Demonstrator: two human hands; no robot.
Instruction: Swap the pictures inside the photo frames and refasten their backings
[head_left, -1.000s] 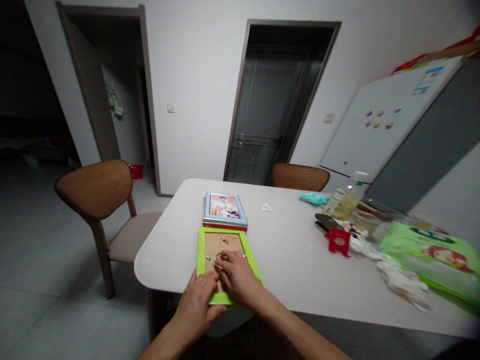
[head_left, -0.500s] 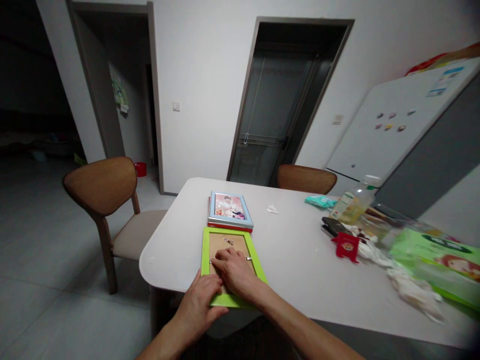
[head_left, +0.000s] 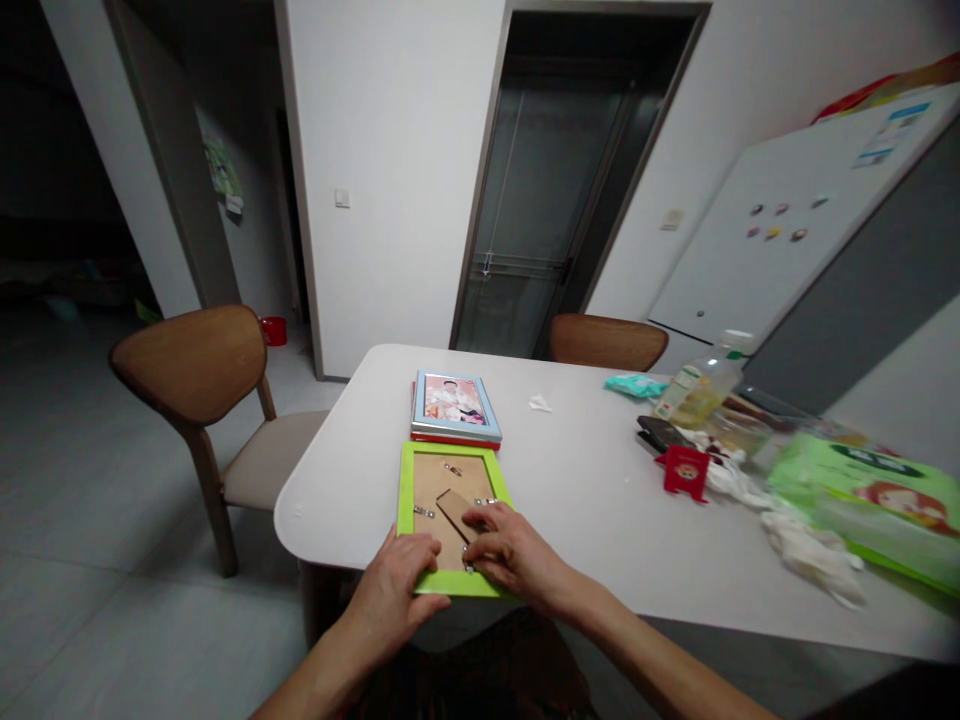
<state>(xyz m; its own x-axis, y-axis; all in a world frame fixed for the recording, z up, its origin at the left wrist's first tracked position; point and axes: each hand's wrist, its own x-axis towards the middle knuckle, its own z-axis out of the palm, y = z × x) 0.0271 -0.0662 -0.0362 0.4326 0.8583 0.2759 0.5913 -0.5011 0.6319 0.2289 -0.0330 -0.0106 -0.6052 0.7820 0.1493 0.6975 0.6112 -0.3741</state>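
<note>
A green picture frame (head_left: 406,490) lies back side up at the table's near edge, its brown backing board (head_left: 433,480) showing small metal clips and a dark-edged stand flap. My left hand (head_left: 397,580) grips the frame's lower left corner, thumb at the near edge and fingers on top. My right hand (head_left: 517,550) is on the lower right of the backing, its fingers curled together at the metal clip near the bottom; the fingertips partly cover that clip. Just beyond the green frame, a light blue picture frame (head_left: 491,425) with a photo rests on a red one (head_left: 450,439).
On the white table (head_left: 577,480) lie a scrap of tissue (head_left: 539,403), a teal packet (head_left: 634,386), a bottle (head_left: 701,385), a black object (head_left: 662,433), a red card (head_left: 686,472) and a green tissue pack (head_left: 862,500). Wooden chairs (head_left: 195,365) stand left and behind.
My right hand has moved from the left and middle of the backing to its lower right, uncovering the left clip and the stand flap. My left hand keeps its hold. The view has shifted slightly.
</note>
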